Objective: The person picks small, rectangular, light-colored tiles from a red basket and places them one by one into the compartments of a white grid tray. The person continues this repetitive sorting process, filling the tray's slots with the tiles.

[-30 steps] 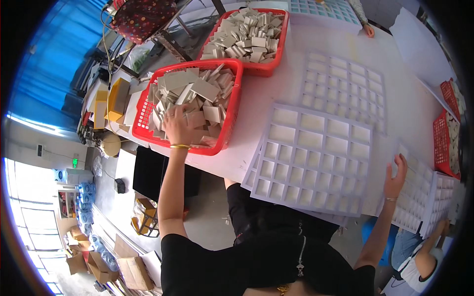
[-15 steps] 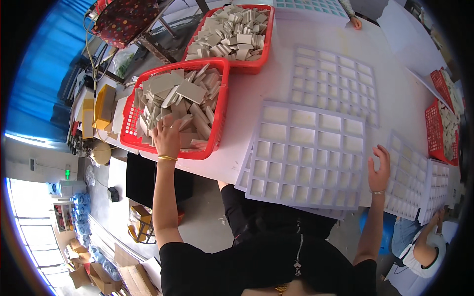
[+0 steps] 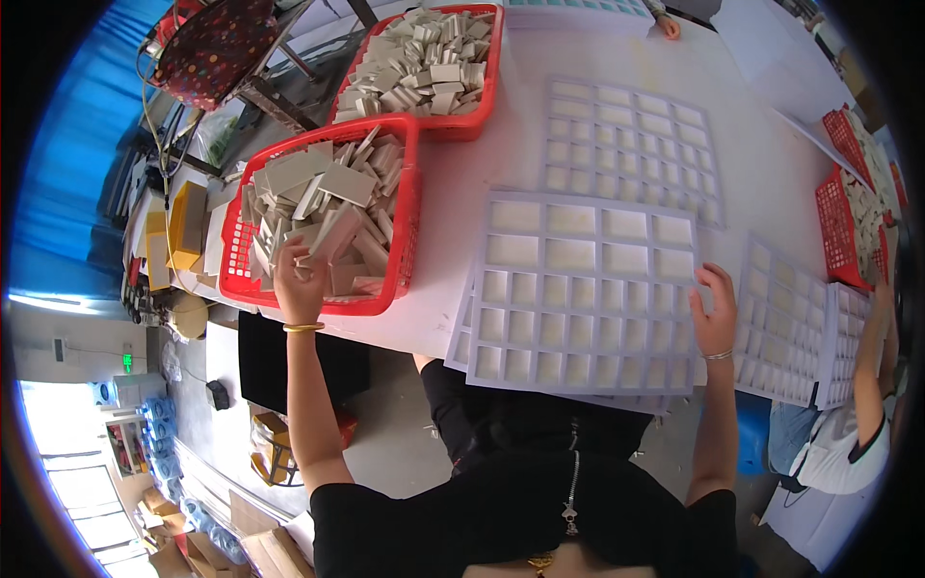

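Presently, the white table (image 3: 443,250) carries all items in use. The front compartment tray (image 3: 578,272) lies at its near edge, with further tray edges visible beneath; the far compartment tray (image 3: 716,178) lies just beyond. The near red basket (image 3: 407,222) stands at the left edge of the table, and the far red basket (image 3: 453,127) stands behind it, slightly right. Status: both baskets are heaped with flat grey pieces (image 3: 347,183), and no such piece can be made out in either tray; the compartments show pale bottoms only. Judged from this, filling looks barely begun, with every visible compartment outstanding, although thin pale inserts cannot be ruled out. The left hand (image 3: 301,284) is at the near side of the near basket, fingers partly curled among the pieces; whether one is gripped cannot be told. The right hand (image 3: 716,313) is loosely spread at the front tray's right edge, holding nothing visible.
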Motion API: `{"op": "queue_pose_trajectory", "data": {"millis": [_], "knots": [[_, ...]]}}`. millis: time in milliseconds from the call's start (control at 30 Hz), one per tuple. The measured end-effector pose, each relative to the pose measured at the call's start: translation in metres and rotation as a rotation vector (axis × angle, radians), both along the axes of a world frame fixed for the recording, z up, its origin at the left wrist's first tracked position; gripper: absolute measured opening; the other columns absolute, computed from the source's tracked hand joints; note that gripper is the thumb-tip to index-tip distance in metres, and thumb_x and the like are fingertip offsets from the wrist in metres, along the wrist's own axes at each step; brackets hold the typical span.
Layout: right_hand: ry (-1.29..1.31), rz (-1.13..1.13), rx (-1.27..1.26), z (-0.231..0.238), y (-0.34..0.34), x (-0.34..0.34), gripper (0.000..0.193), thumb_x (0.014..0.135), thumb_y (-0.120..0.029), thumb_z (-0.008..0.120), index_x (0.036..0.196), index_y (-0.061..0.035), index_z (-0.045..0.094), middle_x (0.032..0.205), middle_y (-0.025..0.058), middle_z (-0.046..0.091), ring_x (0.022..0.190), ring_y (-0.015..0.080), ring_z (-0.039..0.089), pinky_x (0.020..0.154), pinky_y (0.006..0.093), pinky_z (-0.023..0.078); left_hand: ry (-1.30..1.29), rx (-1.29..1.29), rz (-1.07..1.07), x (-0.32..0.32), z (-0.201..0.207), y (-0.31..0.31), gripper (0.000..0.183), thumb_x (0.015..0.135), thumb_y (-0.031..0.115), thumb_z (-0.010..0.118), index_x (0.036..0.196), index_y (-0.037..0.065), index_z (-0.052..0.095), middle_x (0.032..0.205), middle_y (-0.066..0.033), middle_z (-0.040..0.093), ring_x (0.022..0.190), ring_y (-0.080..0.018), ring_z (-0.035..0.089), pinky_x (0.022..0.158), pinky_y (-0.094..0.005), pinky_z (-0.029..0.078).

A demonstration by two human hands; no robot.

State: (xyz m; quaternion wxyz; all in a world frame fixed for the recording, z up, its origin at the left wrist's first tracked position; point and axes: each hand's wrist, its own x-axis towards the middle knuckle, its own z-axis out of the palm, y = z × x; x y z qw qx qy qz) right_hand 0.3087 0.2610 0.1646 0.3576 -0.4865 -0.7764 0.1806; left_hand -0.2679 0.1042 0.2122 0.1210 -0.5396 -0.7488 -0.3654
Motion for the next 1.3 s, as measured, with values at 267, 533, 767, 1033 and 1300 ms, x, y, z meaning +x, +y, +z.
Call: {"op": "queue_pose_trajectory", "data": {"millis": [267,533,767,1033,1300], "knots": [[0.156,0.114,-0.147,0.003,-0.030,-0.068,0.039,0.080,-0.003,0.064,0.118,-0.0033,0.056,0.117,0.0107,0.058,0.092,0.0185,0.061,0.081,0.0290,0.047,-0.612,0.183,-0.225,0.086,0.002,0.019,0.019,0.086,0.001,0.062,0.102,0.000,0.052,0.084,0.0003,0.047,0.064,-0.0028,0.043,0.052,-0.0179,0.037],[0.624,0.286,-0.585,0.002,-0.048,-0.130,0.032,0.084,-0.004,0.066,0.115,-0.0005,0.057,0.098,0.0028,0.061,0.082,0.0044,0.058,0.066,0.0181,0.047,-0.978,-0.277,-0.611,0.249,-0.056,0.058,0.026,0.088,0.010,0.064,0.110,0.005,0.052,0.066,0.0024,0.042,0.052,-0.0055,0.042,0.045,-0.0219,0.036],[0.561,0.141,-0.728,0.001,-0.023,-0.103,0.027,0.086,-0.005,0.065,0.112,-0.0004,0.058,0.088,0.0030,0.060,0.066,0.0041,0.055,0.051,0.0195,0.047,-1.415,-0.438,-0.757,0.257,-0.056,0.087,0.028,0.091,0.005,0.057,0.116,0.003,0.044,0.096,-0.0079,0.057,0.066,-0.0141,0.065,0.043,-0.0201,0.045],[0.884,-0.077,-0.613,-0.026,0.013,-0.094,0.023,0.085,-0.010,0.066,0.106,-0.0018,0.059,0.079,0.0003,0.055,0.058,0.0050,0.055,0.046,0.0211,0.049,-1.211,-0.181,-0.438,0.263,-0.086,0.114,0.018,0.086,0.005,0.062,0.101,0.002,0.053,0.088,-0.0048,0.054,0.055,-0.0117,0.060,0.043,-0.0229,0.045],[0.962,-0.200,-0.555,-0.021,0.038,-0.075,0.022,0.086,-0.009,0.066,0.105,-0.0025,0.060,0.080,0.0003,0.055,0.058,0.0059,0.055,0.047,0.0232,0.050,-0.581,-0.383,-0.323,0.244,-0.122,0.148,0.021,0.081,0.016,0.067,0.098,0.007,0.059,0.077,-0.0047,0.063,0.060,-0.0171,0.058,0.057,-0.0313,0.046]]}}
